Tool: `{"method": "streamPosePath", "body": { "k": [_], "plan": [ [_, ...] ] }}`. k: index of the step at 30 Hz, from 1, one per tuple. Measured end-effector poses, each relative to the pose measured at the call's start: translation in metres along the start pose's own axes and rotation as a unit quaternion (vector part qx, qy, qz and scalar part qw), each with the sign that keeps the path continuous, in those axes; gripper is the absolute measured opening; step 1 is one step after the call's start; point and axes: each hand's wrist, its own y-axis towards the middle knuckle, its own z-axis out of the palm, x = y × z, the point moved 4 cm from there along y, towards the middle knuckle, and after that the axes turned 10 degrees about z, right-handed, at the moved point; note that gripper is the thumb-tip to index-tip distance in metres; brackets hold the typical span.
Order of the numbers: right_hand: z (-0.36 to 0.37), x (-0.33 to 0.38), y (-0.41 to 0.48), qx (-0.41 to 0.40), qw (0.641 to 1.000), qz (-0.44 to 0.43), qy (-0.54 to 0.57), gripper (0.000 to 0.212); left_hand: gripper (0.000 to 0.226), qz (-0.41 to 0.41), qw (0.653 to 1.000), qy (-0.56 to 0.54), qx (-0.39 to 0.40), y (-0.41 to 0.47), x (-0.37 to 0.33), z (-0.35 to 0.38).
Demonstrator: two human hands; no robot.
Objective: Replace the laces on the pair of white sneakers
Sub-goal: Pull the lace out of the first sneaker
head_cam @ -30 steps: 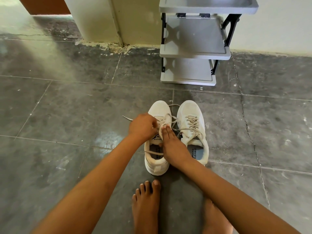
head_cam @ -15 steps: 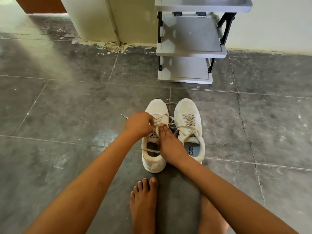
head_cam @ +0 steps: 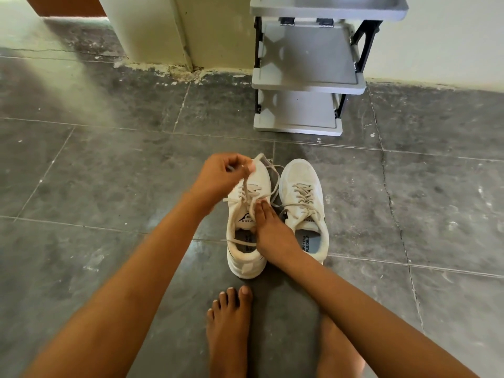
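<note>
Dark grey floor tiles point(head_cam: 109, 165) ran up to a pale wall where a grey shelf rack point(head_cam: 308, 55) stood. In front of the rack, toes pointing toward it, the pair of white sneakers sat side by side and touching. The left hand point(head_cam: 218, 173) pinched a beige lace point(head_cam: 246, 184) and held it raised above the toe of the worked sneaker point(head_cam: 245, 266). The right hand point(head_cam: 272, 230) lay with straight fingers pressed on that shoe's laced throat. The other sneaker point(head_cam: 297, 173) was laced, its ends loose. Farther from the rack, a bare foot point(head_cam: 229, 328) rested on the tiles.
</note>
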Motion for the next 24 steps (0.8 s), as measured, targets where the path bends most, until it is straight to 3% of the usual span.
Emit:
{"method": "streamPosePath", "body": {
  "k": [1, 3, 4, 11, 13, 16, 17, 19, 21, 22, 24],
  "plan": [
    [-0.001, 0.000, 0.000, -0.002, 1.000, 0.002, 0.006, 0.062, 0.018, -0.008, 0.993, 0.106, 0.042, 0.000, 0.009, 0.005],
    [-0.001, 0.001, 0.000, -0.002, 1.000, 0.003, 0.007, 0.062, 0.033, -0.007, 0.937, 0.314, 0.152, -0.003, 0.031, 0.020],
    [-0.001, 0.000, 0.000, 0.001, 1.000, 0.003, 0.005, 0.063, 0.034, -0.005, 0.913, 0.367, 0.178, -0.005, 0.037, 0.025],
    [0.000, 0.000, 0.000, -0.002, 1.000, 0.004, 0.008, 0.064, 0.020, 0.004, 0.865, 0.471, 0.175, -0.003, 0.036, 0.035],
    [0.001, 0.000, 0.000, 0.000, 1.000, 0.005, 0.007, 0.064, 0.016, 0.000, 0.892, 0.419, 0.171, -0.002, 0.026, 0.035],
    [0.002, -0.002, 0.002, -0.012, 1.000, 0.003, -0.006, 0.060, 0.010, -0.030, 0.986, 0.096, 0.131, 0.004, 0.001, 0.023],
    [0.003, -0.002, 0.002, -0.011, 1.000, 0.003, -0.008, 0.059, 0.013, -0.034, 0.995, 0.009, 0.098, 0.006, -0.008, 0.015],
    [0.003, -0.002, 0.002, -0.004, 1.000, 0.010, -0.005, 0.060, 0.012, -0.035, 0.997, -0.056, 0.040, 0.005, -0.012, 0.003],
    [0.001, -0.001, 0.002, -0.006, 1.000, 0.012, -0.001, 0.062, 0.006, -0.050, 0.997, -0.066, 0.009, 0.002, -0.005, 0.000],
    [0.001, 0.000, 0.002, -0.009, 1.000, 0.011, 0.003, 0.062, 0.010, -0.048, 0.999, -0.021, 0.012, 0.001, 0.000, 0.001],
    [0.001, 0.000, 0.002, -0.012, 1.000, 0.008, 0.006, 0.062, 0.024, -0.030, 0.978, 0.193, 0.079, 0.001, 0.016, 0.008]
  ]
}}
